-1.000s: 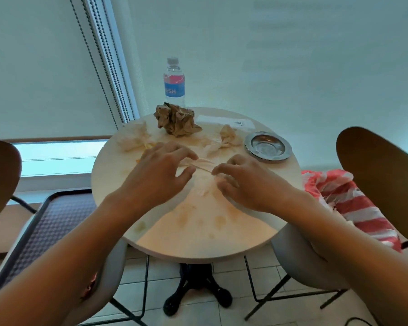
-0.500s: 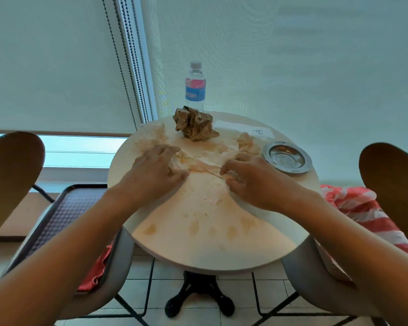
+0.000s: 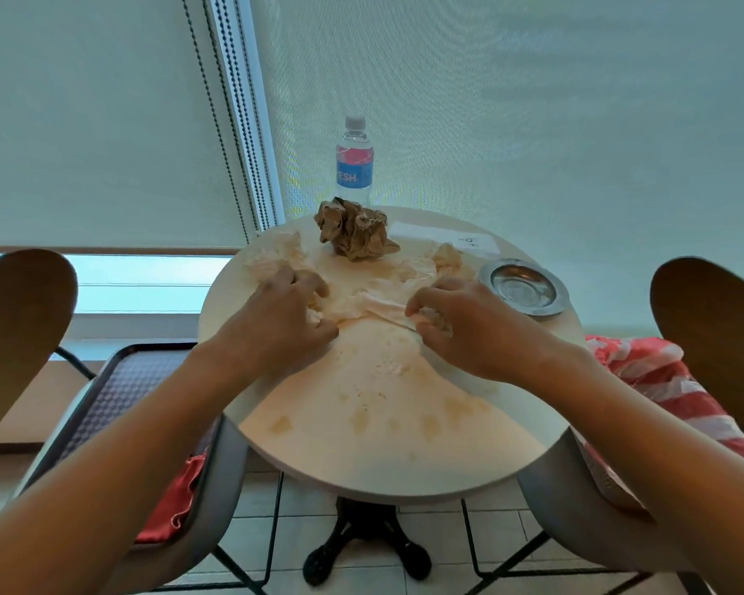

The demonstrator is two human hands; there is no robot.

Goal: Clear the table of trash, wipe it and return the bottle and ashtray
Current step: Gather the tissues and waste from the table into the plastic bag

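Note:
On the round pale table lie crumpled white tissues across the middle. My left hand grips a bunch of them at the left, fingers curled. My right hand pinches another part of the tissue at the right. A brown crumpled paper ball sits behind them. The water bottle with a red and blue label stands at the far edge. A metal ashtray rests at the right, just beyond my right hand. More tissue wads lie at the left rear.
A white paper slip lies at the far right of the table. Stains mark the near tabletop. A chair with a dark tray and red cloth stands left; another chair with a red striped plastic bag stands right. Window blinds hang behind.
Both hands have slid a little farther from me and apart, gathering the tissue; the left hand now bunches more of it. My head has tilted so the table sits lower in view.

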